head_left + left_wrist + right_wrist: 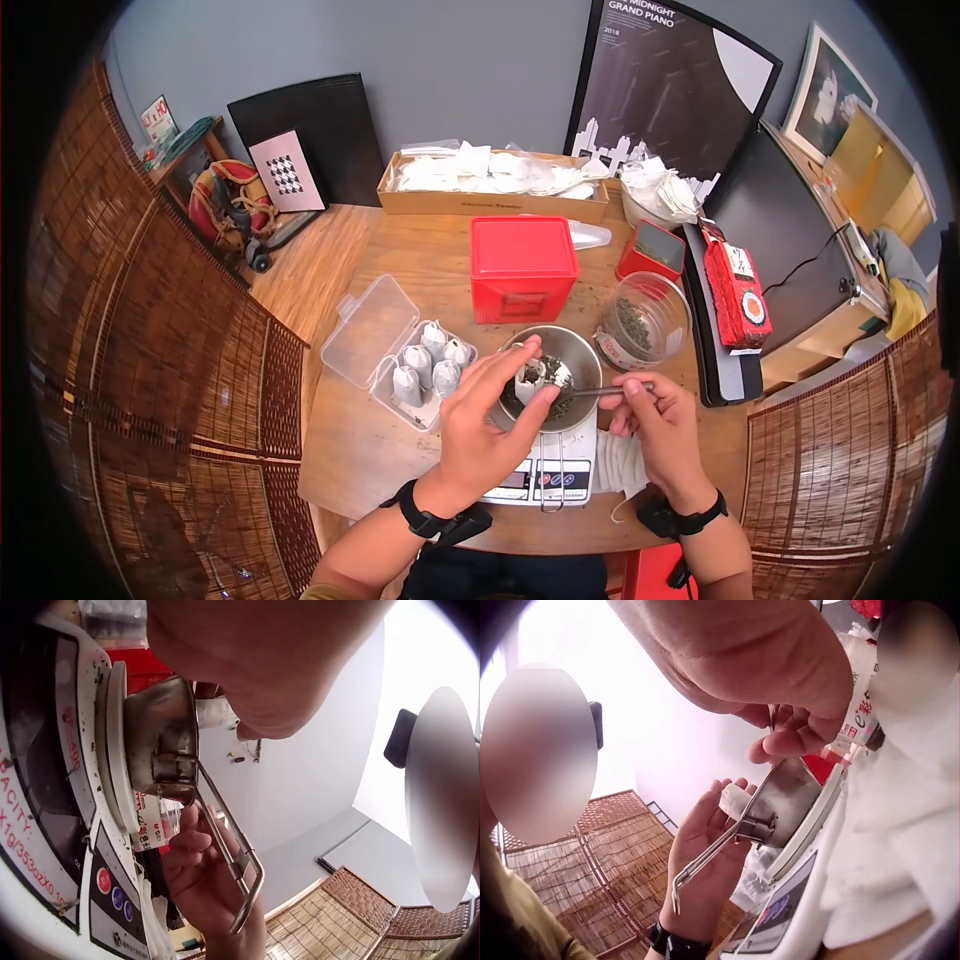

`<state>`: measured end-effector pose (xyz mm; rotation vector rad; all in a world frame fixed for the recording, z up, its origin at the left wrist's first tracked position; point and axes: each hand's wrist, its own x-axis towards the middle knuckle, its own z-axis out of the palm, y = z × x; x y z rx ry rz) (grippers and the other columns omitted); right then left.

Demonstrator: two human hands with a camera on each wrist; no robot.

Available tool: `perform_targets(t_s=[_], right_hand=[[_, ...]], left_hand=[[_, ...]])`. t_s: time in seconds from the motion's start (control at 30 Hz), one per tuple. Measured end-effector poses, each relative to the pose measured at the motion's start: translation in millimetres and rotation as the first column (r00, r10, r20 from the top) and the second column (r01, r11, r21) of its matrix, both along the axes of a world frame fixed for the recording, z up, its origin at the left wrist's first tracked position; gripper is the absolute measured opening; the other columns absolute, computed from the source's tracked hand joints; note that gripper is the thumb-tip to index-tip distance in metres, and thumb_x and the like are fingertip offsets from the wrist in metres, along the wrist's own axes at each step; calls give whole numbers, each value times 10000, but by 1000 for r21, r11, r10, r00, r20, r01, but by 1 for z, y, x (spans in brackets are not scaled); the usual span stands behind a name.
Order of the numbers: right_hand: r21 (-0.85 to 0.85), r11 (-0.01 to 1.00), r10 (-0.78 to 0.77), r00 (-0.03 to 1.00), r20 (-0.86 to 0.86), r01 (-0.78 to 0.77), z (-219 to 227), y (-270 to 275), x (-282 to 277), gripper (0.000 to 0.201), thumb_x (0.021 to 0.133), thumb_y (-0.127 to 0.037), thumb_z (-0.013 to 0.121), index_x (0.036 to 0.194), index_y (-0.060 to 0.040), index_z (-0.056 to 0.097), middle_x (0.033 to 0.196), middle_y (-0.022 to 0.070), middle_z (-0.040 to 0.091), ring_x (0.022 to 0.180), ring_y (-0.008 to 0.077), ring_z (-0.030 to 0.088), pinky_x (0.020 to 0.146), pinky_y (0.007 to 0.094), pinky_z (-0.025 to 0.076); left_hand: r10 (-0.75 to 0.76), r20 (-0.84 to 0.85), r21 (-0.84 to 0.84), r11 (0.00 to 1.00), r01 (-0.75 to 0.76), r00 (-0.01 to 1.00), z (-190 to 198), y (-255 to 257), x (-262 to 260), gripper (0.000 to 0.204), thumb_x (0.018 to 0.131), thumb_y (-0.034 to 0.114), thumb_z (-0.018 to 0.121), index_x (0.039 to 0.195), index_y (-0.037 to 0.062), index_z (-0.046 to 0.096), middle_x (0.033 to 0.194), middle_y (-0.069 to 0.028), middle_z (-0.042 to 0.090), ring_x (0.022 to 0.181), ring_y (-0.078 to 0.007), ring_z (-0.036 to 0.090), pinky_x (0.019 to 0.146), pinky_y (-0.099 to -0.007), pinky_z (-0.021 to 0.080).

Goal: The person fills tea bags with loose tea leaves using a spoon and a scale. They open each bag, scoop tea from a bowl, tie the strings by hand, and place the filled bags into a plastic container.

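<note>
In the head view my left hand (488, 420) holds a small white bag (529, 384) between thumb and fingers, over the metal bowl (547, 428) with dark dried leaves inside. My right hand (662, 430) pinches the thin handle of a metal utensil (600, 391), whose far end reaches into the bowl beside the bag. The bowl stands on a white scale (578, 482). In the right wrist view the bag (736, 801) is at the bowl's rim, near the fingers of my left hand (703, 862). The utensil's tip is hard to make out.
A clear box (372, 325) of filled bags stands left. Behind the bowl is a red tin (524, 270); right of it, a clear tub (672, 350) of leaves. Flat white bags (622, 462) lie beside the scale. A long carton (490, 204) is at the back.
</note>
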<state>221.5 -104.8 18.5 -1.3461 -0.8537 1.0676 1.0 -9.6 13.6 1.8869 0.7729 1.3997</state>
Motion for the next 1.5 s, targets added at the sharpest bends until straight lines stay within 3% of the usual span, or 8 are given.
perform_targets(t_s=[0.17,0.43,0.7,0.83,1.1,1.5], right_hand=[[36,994,-98,981,-167,105,-2,-1,5,263,1164,-233,626,1240,8,699,1011,143,801,724,122,688,671,259,542],[74,979,-173,967,-187,190,8,-1,14,267,1177,-253,596,1210,-2,683,960,124,778,697,121,673,649,261,540],[204,947,-198,952,-235,247,41,3,9,245,1179,-266,590,1174,-32,663,924,93,776,670,121,670,610,254,536],[227,947,-180,962,-206,226,53,6,3,250,1177,-271,595,1165,-31,665,909,100,775,654,120,667,611,257,534],[265,949,-159,985,-71,173,59,9,-10,259,1171,-254,607,1165,-2,668,910,124,772,664,132,674,628,263,534],[318,942,-156,981,117,112,67,9,-16,224,1177,-185,583,1190,26,657,930,127,765,703,123,678,673,267,548]], left_hand=[[-11,65,-19,1000,12,998,-3,0,0,518,919,-67,811,1422,-34,693,1344,-200,772,1223,-261,759,1086,-378,560],[-61,52,-14,998,62,997,7,-2,0,548,895,-39,842,1419,-47,684,1376,-211,759,1228,-297,763,1099,-386,556],[1,-80,166,986,13,997,3,3,0,554,880,3,854,1408,-53,693,1365,-224,761,1216,-380,732,1069,-429,559],[-6,-43,151,989,13,999,1,4,1,526,894,-22,814,1404,-59,690,1363,-222,762,1217,-382,734,1075,-433,557],[-43,-24,119,992,46,999,5,2,-4,530,881,-130,599,1401,-67,682,1358,-241,758,1230,-413,737,1090,-441,554],[-25,-13,96,995,26,1000,4,1,-1,446,944,-83,673,1389,-65,689,1346,-237,763,1226,-386,747,1070,-424,564]])
